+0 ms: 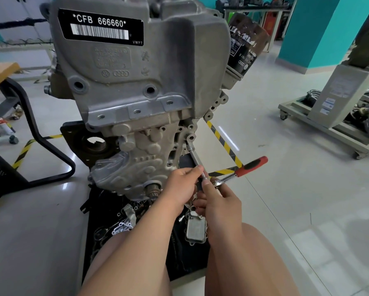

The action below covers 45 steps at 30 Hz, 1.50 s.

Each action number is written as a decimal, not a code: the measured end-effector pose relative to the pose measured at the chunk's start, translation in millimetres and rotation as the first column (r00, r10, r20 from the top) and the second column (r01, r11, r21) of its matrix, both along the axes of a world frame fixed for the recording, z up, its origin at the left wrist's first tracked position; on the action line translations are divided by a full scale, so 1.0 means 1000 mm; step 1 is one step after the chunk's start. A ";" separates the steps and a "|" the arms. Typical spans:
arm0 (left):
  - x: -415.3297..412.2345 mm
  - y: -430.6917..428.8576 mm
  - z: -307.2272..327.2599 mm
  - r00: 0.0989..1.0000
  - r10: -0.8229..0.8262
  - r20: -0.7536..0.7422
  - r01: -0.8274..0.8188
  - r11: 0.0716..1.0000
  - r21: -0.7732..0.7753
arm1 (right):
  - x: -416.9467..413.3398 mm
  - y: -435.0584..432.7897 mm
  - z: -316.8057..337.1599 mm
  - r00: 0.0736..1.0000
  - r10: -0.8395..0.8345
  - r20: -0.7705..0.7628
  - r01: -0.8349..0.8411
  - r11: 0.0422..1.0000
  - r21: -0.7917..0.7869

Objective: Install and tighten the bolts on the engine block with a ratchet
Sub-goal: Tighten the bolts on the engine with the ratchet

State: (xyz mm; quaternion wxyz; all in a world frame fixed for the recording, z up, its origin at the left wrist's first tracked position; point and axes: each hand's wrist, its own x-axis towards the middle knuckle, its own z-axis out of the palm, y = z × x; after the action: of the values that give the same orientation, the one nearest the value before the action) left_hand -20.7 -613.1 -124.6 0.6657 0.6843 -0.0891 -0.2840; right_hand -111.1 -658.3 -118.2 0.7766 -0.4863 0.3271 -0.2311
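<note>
Since the engine block (136, 86) stands upright ahead of the person, the work sits low on its right edge, where a row of bolt bosses (191, 137) runs down the casting. From below and to the left comes the left hand (182, 186), whose fingers (198, 168) pinch the extension bar (195, 159) partway along. The bar's long axis slants up and to the left, from the hands to the lowest boss, where its tip touches. Whether a bolt sits under that tip is too small to tell. Just beside the left hand lies the right hand (220, 201), fingers curled round the head of the ratchet (226, 179) with the thumb on top. Its red handle (253, 164) sticks out up and to the right, ungripped and nearer the right hand. The next swing therefore looks to be the right hand's, reaching out along the handle, while the left keeps the bar in line with the hole.
</note>
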 end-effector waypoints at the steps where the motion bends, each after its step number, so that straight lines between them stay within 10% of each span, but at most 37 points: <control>1: -0.001 0.000 0.000 1.000 0.000 -0.002 0.000 1.000 0.000 | 0.000 0.001 0.000 1.000 -0.004 -0.002 0.004 1.000 0.001; 11: 0.000 -0.001 -0.005 0.999 0.033 -0.002 -0.033 0.999 0.021 | 0.002 0.003 -0.001 1.000 -0.029 0.000 0.029 1.000 -0.010; 17: 0.002 0.002 -0.003 0.997 0.026 -0.067 -0.025 1.000 0.009 | 0.009 0.002 0.001 0.997 0.064 -0.041 -0.046 0.936 0.349; 29: -0.001 0.004 0.003 0.998 -0.049 -0.050 0.050 0.999 0.012 | 0.006 0.000 0.005 0.969 0.234 -0.079 -0.165 0.849 0.503; 37: 0.000 0.001 -0.002 1.000 0.017 -0.004 -0.017 1.000 0.017 | 0.005 0.002 -0.007 0.995 0.031 -0.095 -0.023 0.997 0.078; 45: 0.003 0.000 -0.007 1.000 0.020 -0.014 -0.020 1.000 0.022 | 0.006 0.005 -0.011 0.997 -0.031 -0.075 0.034 0.999 0.033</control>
State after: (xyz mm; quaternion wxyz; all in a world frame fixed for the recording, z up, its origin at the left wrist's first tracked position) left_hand -17.8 -613.6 -131.5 0.6617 0.6903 -0.0745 -0.2832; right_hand -105.6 -653.4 -128.9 0.7682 -0.4758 0.3677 -0.2197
